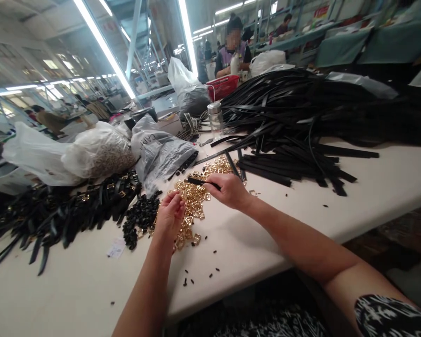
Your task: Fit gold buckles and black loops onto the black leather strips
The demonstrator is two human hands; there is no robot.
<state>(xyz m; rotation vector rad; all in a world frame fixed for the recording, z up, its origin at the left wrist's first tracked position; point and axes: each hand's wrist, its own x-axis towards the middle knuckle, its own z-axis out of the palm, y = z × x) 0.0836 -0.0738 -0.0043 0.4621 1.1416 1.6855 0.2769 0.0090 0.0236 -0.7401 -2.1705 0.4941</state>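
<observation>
My right hand is closed round a black strap, whose flat end sticks out to the left past the thumb. My left hand is pinched shut at the left edge of a heap of gold buckles. A bit of gold shows by its fingertips, but I cannot make out whether they hold it. Just left of that hand lies a pile of small black loops. The strap's end hangs over the buckles, apart from my left hand.
Many long black straps cover the table's right side. Buckled straps lie at left, before a plastic bag. A grey bag and glass jar stand behind the buckles. Another person sits opposite.
</observation>
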